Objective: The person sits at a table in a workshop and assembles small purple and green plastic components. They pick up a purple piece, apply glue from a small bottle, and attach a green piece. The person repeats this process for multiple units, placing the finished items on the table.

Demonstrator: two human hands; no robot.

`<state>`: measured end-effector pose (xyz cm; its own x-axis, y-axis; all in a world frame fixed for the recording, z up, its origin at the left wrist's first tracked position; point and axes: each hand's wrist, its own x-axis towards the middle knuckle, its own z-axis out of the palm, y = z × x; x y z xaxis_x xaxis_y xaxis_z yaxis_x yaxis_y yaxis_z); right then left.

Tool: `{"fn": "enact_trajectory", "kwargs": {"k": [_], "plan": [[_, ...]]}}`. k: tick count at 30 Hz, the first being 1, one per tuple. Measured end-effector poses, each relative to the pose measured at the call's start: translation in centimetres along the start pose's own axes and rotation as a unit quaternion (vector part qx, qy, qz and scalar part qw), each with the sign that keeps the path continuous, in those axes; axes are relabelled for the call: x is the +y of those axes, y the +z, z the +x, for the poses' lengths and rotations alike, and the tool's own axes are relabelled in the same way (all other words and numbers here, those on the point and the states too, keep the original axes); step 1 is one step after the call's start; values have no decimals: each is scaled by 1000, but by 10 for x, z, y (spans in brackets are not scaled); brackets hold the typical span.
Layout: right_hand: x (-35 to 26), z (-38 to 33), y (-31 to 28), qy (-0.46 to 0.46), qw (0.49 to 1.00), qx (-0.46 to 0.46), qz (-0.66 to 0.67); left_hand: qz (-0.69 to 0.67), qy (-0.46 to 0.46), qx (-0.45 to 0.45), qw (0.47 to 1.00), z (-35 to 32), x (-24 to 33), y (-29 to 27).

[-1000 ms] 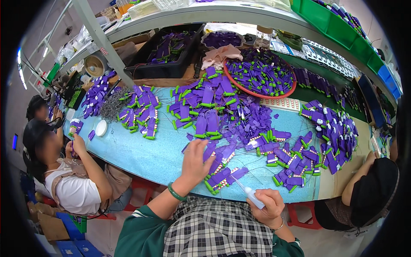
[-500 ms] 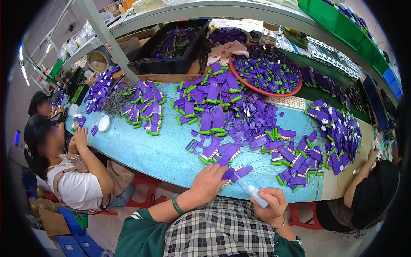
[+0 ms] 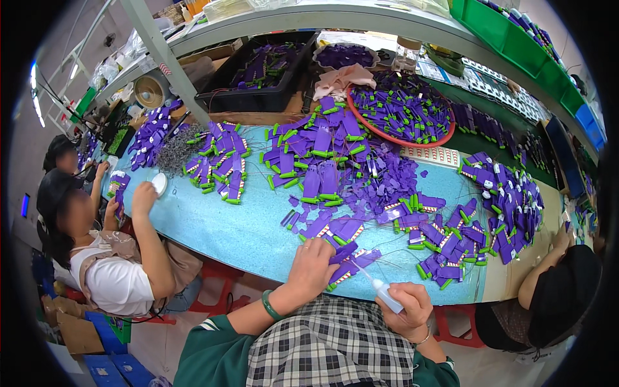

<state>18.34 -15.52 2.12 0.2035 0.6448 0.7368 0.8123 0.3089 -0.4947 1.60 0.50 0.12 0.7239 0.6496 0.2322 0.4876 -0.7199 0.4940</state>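
My right hand is closed around a small white squeeze bottle. The bottle's thin nozzle slants up to the left, its tip over a flat purple piece with a green end and a striped edge. This piece lies at the table's near edge. Pinched in the fingers of my left hand is a dark purple strip, just above the flat piece. Beyond my hands, more purple pieces with green ends lie in a loose heap, and thin wires trail from some.
Small purple cut-outs pile up mid-table. A red round basket and a black bin hold more parts at the back. A grey shelf post rises at back left. Co-workers sit at left and right.
My left hand has shifted slightly left, and the dark purple strip shows more clearly. The bottle stays almost in place. The left co-worker's hand has reached out to a round white dish.
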Motion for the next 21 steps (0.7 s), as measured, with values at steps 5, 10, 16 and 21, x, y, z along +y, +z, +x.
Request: {"fn": "enact_trajectory", "kwargs": {"k": [5,10,16,21], "plan": [[2,0,-3,3,1000,3,-5,-131,-9,-2,991,-1,-6,-1],[3,1,1,1,1000,1,7,-69,-7,56,996,10,-31,-21],[0,6,2,10,1000,-11,26,43,-4,30,999,20,-47,-10],[3,2,2,25,999,-14,21,-33,-52,91,994,13,-44,0]]}}
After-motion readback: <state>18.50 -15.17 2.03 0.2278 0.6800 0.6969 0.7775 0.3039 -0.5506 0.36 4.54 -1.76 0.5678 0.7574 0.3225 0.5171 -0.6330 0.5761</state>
